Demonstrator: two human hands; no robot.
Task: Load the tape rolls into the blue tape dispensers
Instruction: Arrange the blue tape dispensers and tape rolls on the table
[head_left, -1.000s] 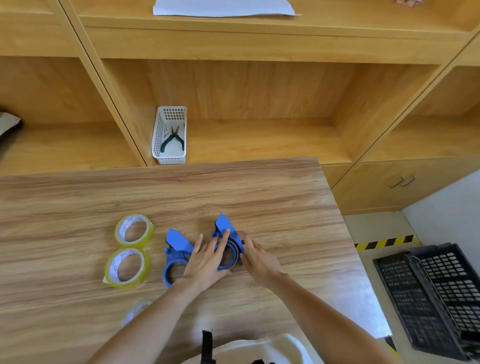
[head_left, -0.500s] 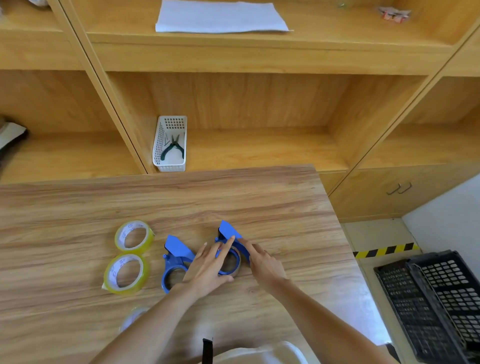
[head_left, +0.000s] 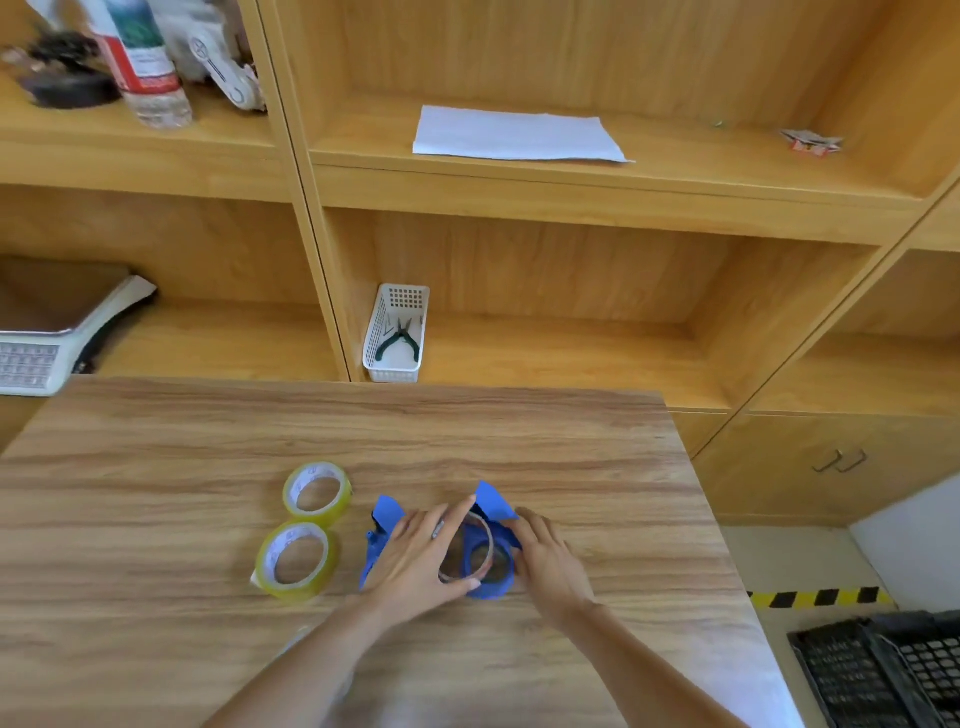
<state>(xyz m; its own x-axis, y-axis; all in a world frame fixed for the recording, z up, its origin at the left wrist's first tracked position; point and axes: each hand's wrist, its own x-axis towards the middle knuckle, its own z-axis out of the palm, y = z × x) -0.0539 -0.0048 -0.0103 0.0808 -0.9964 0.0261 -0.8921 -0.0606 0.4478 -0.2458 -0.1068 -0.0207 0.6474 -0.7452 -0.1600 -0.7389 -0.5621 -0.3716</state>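
Both hands are on the right-hand blue dispenser now, down at six o'clock on the table. My left hand curls around a clear tape ring that a second ago wasn't showing at all; then my fingers just lay flat over the blue hoop. So the ring has come up, standing tilted against the dispenser's hub, thumb below and fingers above, closed on it. My right hand presses the dispenser's three o'clock side, fingers together against the plastic, steadying it; whether it truly grips, I can't tell. The second blue dispenser sits at nine o'clock of my left hand, half hidden, untouched. Further out at nine o'clock, the two yellow tape rolls lie flat just beside each other, where they were. I reckon this ring is mid-seating or mid-removal, hard to call, and neither yellow roll is loaded yet. The view has also tipped upward, showing more shelf.
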